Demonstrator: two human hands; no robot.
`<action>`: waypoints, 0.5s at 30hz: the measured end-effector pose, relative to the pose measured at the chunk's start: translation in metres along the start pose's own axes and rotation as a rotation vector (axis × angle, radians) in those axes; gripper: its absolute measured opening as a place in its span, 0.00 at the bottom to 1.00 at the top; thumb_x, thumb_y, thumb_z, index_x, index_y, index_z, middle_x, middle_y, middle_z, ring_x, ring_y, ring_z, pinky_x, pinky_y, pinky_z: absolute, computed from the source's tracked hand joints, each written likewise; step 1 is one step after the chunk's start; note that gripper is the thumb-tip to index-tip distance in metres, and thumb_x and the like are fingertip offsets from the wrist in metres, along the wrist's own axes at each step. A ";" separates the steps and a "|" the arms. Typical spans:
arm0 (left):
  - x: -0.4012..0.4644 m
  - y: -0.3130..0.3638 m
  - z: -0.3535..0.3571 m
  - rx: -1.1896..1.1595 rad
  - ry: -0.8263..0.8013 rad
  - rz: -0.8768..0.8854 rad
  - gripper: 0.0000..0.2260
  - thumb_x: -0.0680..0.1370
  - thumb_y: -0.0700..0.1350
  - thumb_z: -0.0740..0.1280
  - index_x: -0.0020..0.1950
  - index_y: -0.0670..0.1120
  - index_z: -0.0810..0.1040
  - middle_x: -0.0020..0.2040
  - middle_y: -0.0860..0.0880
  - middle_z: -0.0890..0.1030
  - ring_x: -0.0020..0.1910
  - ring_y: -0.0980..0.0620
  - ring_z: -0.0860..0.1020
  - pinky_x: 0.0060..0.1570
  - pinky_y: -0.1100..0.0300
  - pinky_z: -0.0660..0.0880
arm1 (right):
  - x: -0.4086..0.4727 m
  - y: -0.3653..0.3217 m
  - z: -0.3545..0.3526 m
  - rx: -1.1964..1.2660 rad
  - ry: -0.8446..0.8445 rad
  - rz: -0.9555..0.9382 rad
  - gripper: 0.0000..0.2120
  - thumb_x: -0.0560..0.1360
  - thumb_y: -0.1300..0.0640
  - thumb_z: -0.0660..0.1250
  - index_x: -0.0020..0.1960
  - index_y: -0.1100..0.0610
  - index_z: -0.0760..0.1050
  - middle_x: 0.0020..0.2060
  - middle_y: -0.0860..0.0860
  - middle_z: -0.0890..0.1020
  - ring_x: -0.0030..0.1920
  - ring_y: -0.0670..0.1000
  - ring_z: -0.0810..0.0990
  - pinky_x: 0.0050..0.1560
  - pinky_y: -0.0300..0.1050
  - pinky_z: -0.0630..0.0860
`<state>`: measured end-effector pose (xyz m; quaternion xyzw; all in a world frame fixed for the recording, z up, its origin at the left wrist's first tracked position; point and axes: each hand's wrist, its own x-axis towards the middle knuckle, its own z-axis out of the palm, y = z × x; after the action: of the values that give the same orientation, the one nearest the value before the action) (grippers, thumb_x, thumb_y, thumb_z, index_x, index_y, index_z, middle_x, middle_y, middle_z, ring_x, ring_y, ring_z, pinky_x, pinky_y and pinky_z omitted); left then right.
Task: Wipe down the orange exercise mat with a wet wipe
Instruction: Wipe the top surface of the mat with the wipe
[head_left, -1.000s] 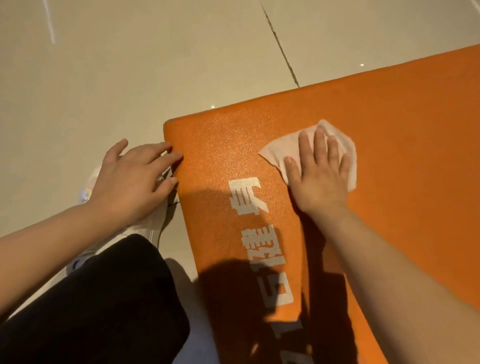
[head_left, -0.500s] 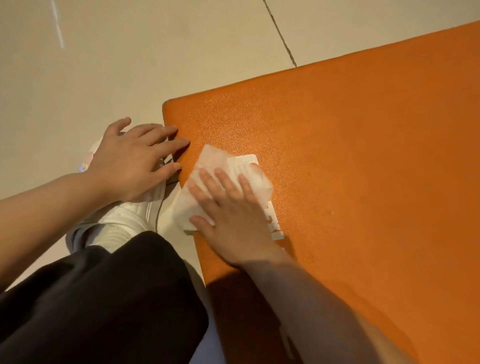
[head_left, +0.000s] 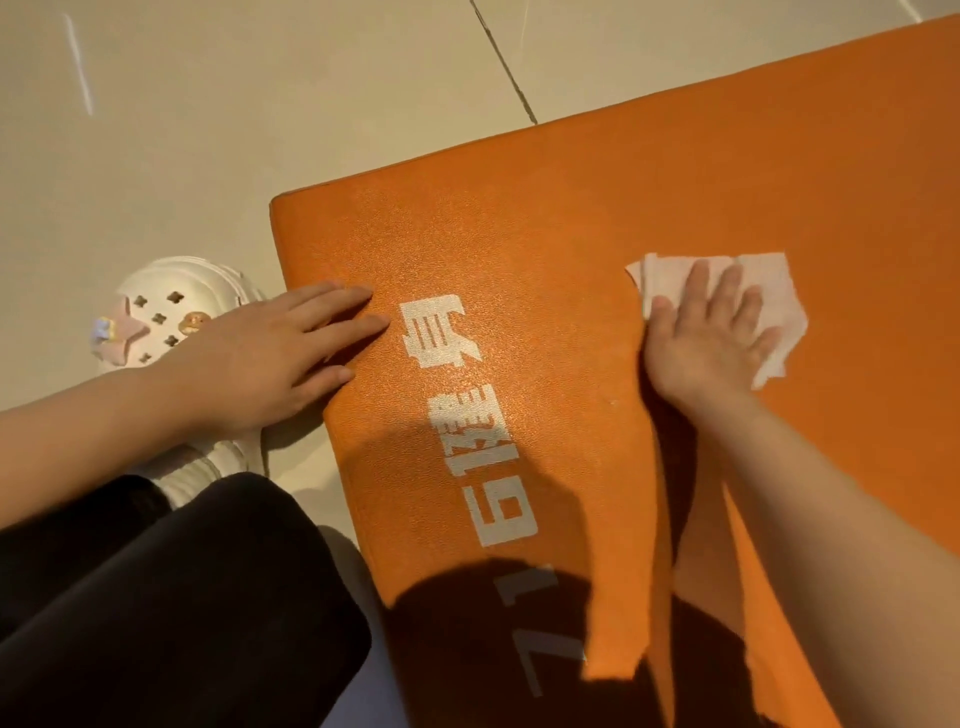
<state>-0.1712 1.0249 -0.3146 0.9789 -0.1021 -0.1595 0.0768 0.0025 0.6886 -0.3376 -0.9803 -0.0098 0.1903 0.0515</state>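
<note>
Orange mat (head_left: 649, 208): flat on pale floor tiles (head_left: 260, 104), near corner in view.
Right hand (head_left: 711, 332): fingers straight, spread, pressing wet wipe (head_left: 769, 291) onto mat.
Left hand (head_left: 270, 358): flat, fingertips resting on mat's edge, bracing.
Change: wipe swept from corner edge rightward past white lettering (head_left: 441, 332) since half a second ago.
Meaning: corner strip likely covered; far surface unwiped.
</note>
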 end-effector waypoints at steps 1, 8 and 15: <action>0.000 -0.001 0.000 -0.026 0.007 -0.005 0.28 0.80 0.63 0.49 0.78 0.53 0.63 0.77 0.47 0.65 0.75 0.44 0.64 0.71 0.45 0.63 | -0.011 -0.014 0.006 -0.024 0.000 -0.033 0.29 0.83 0.43 0.43 0.80 0.51 0.39 0.79 0.53 0.37 0.78 0.58 0.37 0.75 0.63 0.36; 0.001 -0.002 -0.001 -0.016 0.030 0.014 0.29 0.80 0.65 0.48 0.77 0.52 0.66 0.76 0.47 0.67 0.73 0.43 0.66 0.68 0.42 0.69 | -0.156 -0.105 0.080 -0.089 -0.071 -0.724 0.29 0.82 0.44 0.47 0.80 0.50 0.46 0.79 0.53 0.41 0.78 0.59 0.38 0.73 0.64 0.32; 0.001 -0.001 -0.001 0.011 0.054 0.042 0.31 0.81 0.65 0.46 0.76 0.50 0.67 0.75 0.45 0.67 0.73 0.42 0.67 0.68 0.41 0.69 | -0.095 -0.040 0.052 -0.143 -0.029 -0.682 0.32 0.78 0.34 0.39 0.78 0.43 0.37 0.77 0.44 0.36 0.79 0.52 0.37 0.73 0.52 0.30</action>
<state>-0.1696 1.0260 -0.3144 0.9809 -0.1216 -0.1310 0.0772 -0.1046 0.7295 -0.3460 -0.9189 -0.3509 0.1750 0.0430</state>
